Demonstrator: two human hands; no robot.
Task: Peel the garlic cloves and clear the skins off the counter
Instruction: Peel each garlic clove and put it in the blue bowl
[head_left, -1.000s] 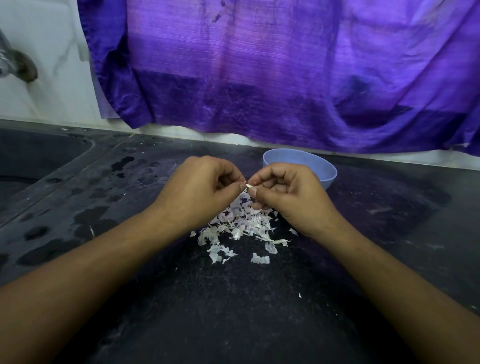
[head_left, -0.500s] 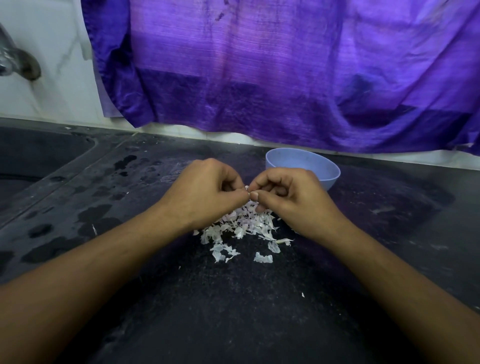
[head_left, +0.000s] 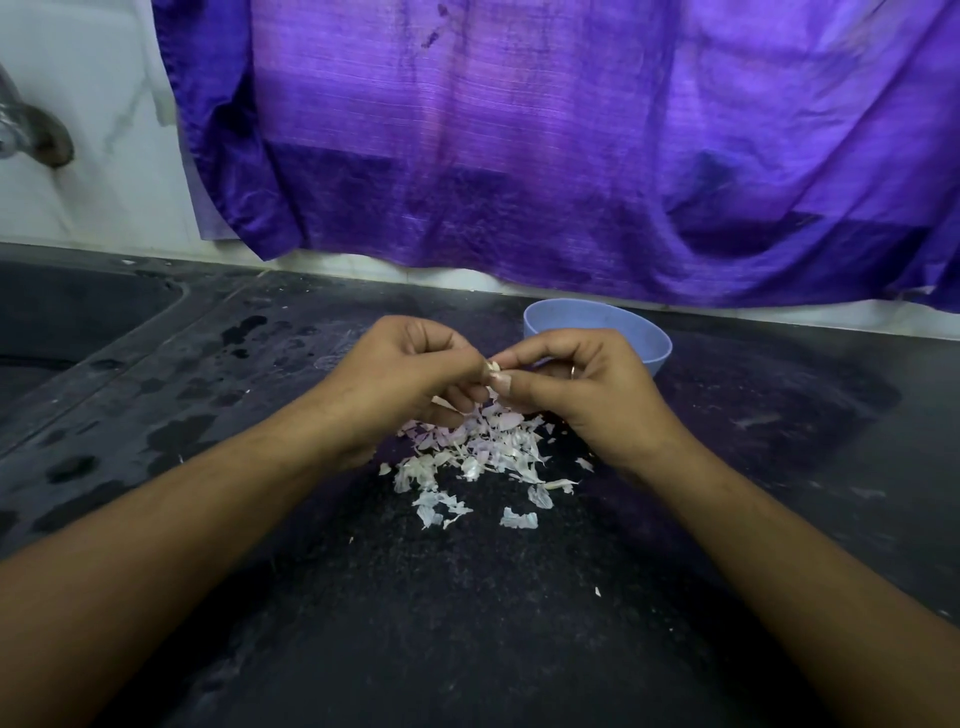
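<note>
A small pale garlic clove shows between my two hands above the counter. My left hand has its fingers curled and pinches the clove from the left. My right hand pinches it from the right with thumb and forefinger; a ring shows on one finger. Below the hands a heap of whitish-pink garlic skins lies on the black counter, with a few loose flakes nearer me. A light blue bowl stands just behind my right hand; its inside is hidden.
A purple cloth hangs over the white wall behind the counter. A dark sink lies at the left with a metal tap above it. Wet patches mark the counter beside the sink.
Both hands have stayed together over the skin heap, working the clove between the fingertips. The clove's pale tip now shows more between the thumbs.
</note>
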